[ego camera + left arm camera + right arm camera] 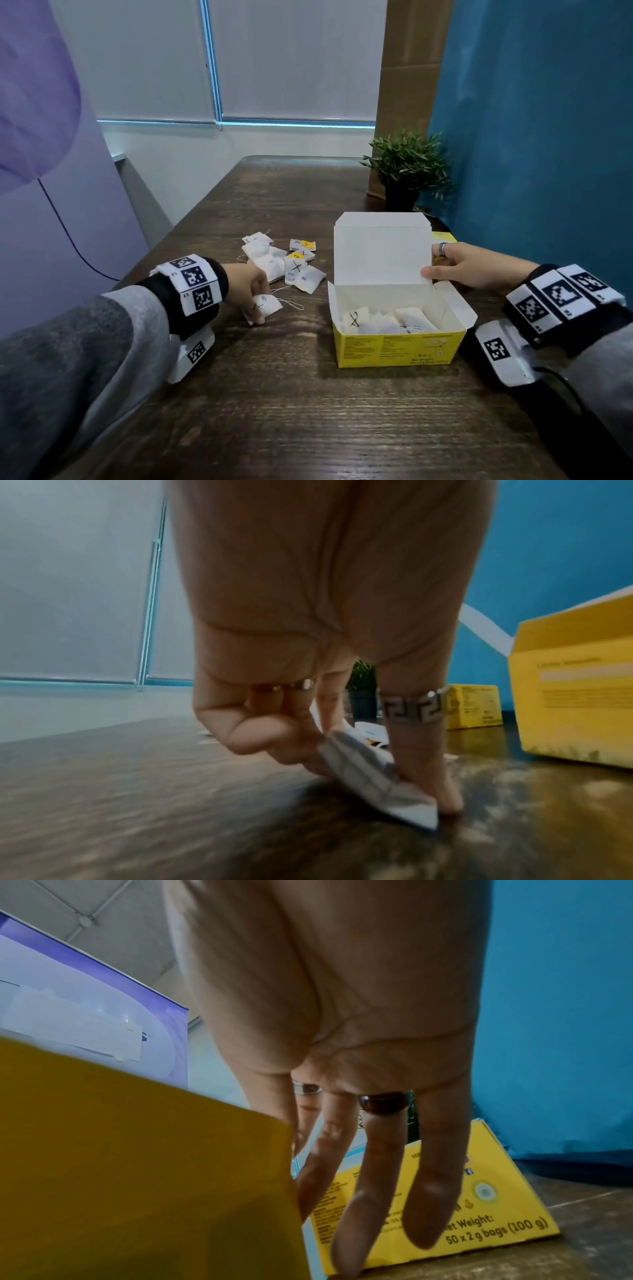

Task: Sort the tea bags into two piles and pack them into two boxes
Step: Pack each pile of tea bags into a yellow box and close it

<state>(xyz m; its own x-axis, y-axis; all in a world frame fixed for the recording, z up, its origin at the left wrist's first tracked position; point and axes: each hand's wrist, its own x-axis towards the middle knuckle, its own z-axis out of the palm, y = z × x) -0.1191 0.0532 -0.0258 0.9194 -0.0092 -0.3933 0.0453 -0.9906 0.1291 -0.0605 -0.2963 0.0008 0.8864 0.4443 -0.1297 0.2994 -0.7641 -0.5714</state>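
Partly packed: several bags already standing in the open box (397,339), a loose pile (284,262) left on the table (308,411) to its far left. Left hand (248,291) pinching one bag (269,304) at the tabletop, near side of the pile. Right hand (472,265) holding the lid (382,248) up, thumb in front, fingers nearly straight behind; second box (472,1199) lying behind, apparently not yet filled.

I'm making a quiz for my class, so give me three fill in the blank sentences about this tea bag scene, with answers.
1. The left hand pinches a ____ against the table.
2. The right hand holds the open box's ____ upright.
3. The open box's outside is ____.

Answers: tea bag; lid; yellow
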